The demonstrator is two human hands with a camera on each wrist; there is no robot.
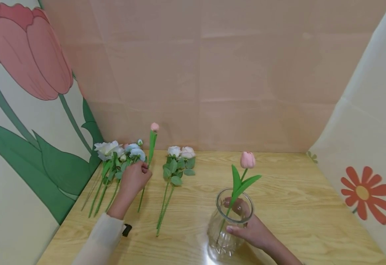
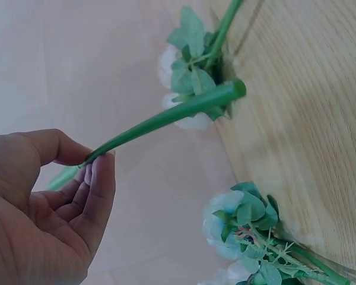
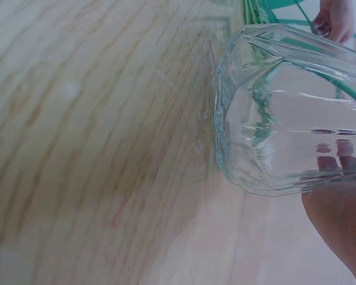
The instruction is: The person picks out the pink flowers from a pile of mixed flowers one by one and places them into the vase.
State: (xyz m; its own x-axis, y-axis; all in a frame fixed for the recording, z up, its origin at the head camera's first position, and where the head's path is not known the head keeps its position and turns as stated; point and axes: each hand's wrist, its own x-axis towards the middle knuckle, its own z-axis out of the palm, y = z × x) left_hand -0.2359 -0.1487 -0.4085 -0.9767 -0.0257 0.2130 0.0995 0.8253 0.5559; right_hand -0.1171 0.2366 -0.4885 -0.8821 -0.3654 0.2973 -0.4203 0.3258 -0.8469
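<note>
Between thumb and fingertips my left hand (image 1: 135,177) pinches the green stem of a pink tulip (image 1: 154,127). The tulip stands upright at the left, its bloom above the hand. In the left wrist view, the cut end of its stem (image 2: 172,113) points away from the fingers. My right hand (image 1: 257,232) grips the side of a clear glass vase (image 1: 217,230), thumb on the near side and fingers behind the glass. Another pink tulip (image 1: 247,160) with two green leaves leans inside the vase, its bloom above the rim.
White and pale blue flowers (image 1: 108,150) lie in a group at the table's left. Two pale roses (image 1: 187,152) on long stems lie between them and the vase. A pink cloth (image 1: 245,73) backs the wooden table (image 1: 292,191); printed flower sheets hang at both sides.
</note>
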